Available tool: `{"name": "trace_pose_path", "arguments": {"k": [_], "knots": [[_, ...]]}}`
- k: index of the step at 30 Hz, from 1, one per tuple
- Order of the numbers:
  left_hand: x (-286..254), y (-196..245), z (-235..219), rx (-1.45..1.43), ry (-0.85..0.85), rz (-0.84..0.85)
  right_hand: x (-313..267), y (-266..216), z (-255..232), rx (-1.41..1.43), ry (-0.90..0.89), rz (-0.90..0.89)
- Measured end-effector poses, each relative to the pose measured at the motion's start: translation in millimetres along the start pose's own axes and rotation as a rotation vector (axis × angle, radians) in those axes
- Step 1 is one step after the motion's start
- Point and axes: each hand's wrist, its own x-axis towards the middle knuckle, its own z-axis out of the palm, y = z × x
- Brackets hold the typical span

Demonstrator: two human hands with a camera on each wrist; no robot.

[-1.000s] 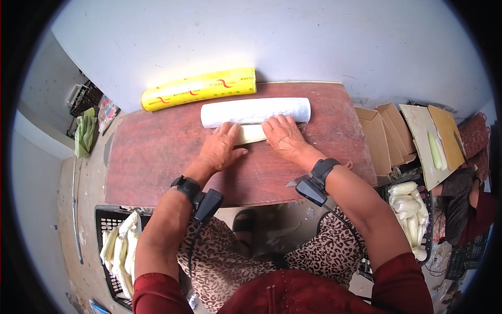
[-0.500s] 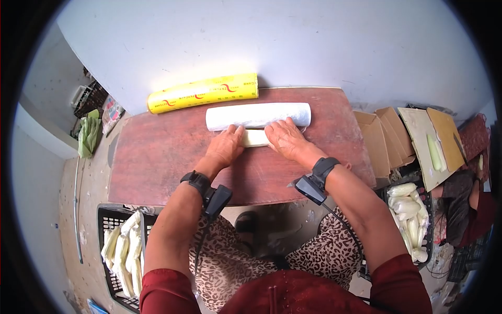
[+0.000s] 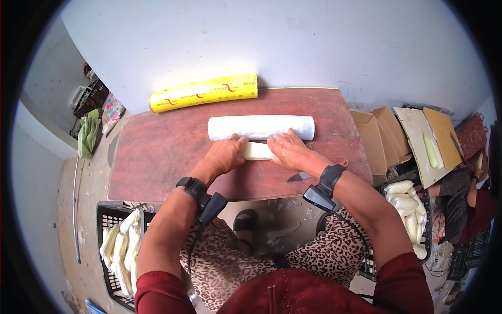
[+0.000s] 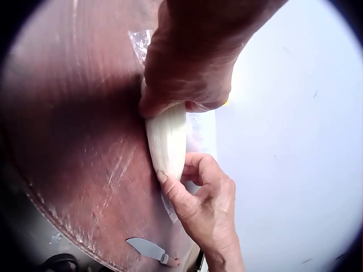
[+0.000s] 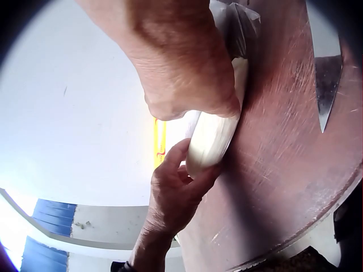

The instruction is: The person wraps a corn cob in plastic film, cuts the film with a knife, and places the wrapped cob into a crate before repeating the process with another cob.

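A long, pale greenish-white vegetable (image 3: 258, 152) lies crosswise on the reddish-brown table (image 3: 157, 162), just in front of a white roll of clear film (image 3: 261, 127). My left hand (image 3: 225, 155) grips its left end. Its right end is held by my right hand (image 3: 294, 152), thumb on the near side and fingers over the far side. Clear film (image 4: 139, 44) sticks out past the left hand, and more film (image 5: 245, 27) shows beyond the right hand. The grips hide both ends of the vegetable.
A yellow printed roll (image 3: 204, 94) lies against the wall behind. A knife (image 3: 299, 177) rests near the front edge by my right wrist. Crates of pale wrapped vegetables stand at left (image 3: 123, 251) and right (image 3: 408, 209). Cardboard boxes (image 3: 379, 138) sit beside the table; a person sits far right.
Both hands have drawn the vegetable toward my body, and the white roll has come nearer too. More of the knife now shows beside the right wrist.
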Motion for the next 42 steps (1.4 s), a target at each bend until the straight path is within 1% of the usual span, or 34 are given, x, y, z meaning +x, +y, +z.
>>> {"name": "trace_pose_path", "arguments": {"k": [5,8,9,11,14,17,18,21,22,25,26,29,30,33,36,39,42], "knots": [[-16.9,15.1,-3.4,0.085,-0.049,0.021,-15.3,-13.6,-6.9,0.020,-0.002,-0.023],[-22.1,12.6,3.6,0.033,0.028,0.042,-17.5,-20.5,-14.7,0.055,-0.042,0.013],[-23.1,13.6,2.4,0.008,0.058,0.052,-15.9,-21.5,-18.7,0.085,-0.095,0.039],[-22.0,14.9,-0.3,0.001,0.011,0.021,-10.8,-21.0,-27.1,0.143,-0.203,0.094],[-20.0,19.7,-5.5,-0.008,-0.022,-0.022,-1.8,-19.9,-39.4,0.322,-0.254,0.231],[-17.7,19.3,-6.3,-0.023,-0.008,-0.030,12.9,-4.6,-39.4,0.380,-0.257,0.306],[-17.1,18.0,-5.9,-0.030,0.002,-0.026,14.0,-5.2,-47.5,0.457,-0.207,0.360],[-14.2,13.9,-2.8,-0.090,0.014,-0.039,23.1,3.8,-48.7,0.579,-0.097,0.472],[-11.9,11.4,-2.5,-0.090,-0.014,-0.023,25.9,9.9,-39.5,0.592,-0.009,0.518],[-4.3,5.7,-6.1,-0.100,-0.090,0.003,33.5,24.0,-20.1,0.531,0.401,0.436],[-2.6,5.0,-7.1,-0.107,-0.110,-0.003,33.7,30.0,-15.4,0.434,0.479,0.420],[-2.1,4.2,-10.0,-0.139,-0.134,-0.026,28.1,38.2,-26.3,0.554,0.310,0.568],[-1.6,3.8,-9.0,-0.151,-0.136,-0.033,23.7,37.4,-30.5,0.564,0.277,0.584],[-4.0,-4.0,0.8,-0.191,0.056,0.007,13.6,39.9,-42.7,0.579,0.093,0.629],[-0.4,-5.6,-6.1,-0.253,-0.083,-0.070,4.1,38.8,-43.3,0.600,0.060,0.611],[-0.1,-9.1,-3.7,-0.274,-0.038,-0.051,-0.8,22.2,-55.3,0.673,-0.029,0.540],[3.7,-9.3,-6.4,-0.338,-0.082,-0.086,-3.0,8.3,-38.1,0.652,-0.067,0.302]]}}
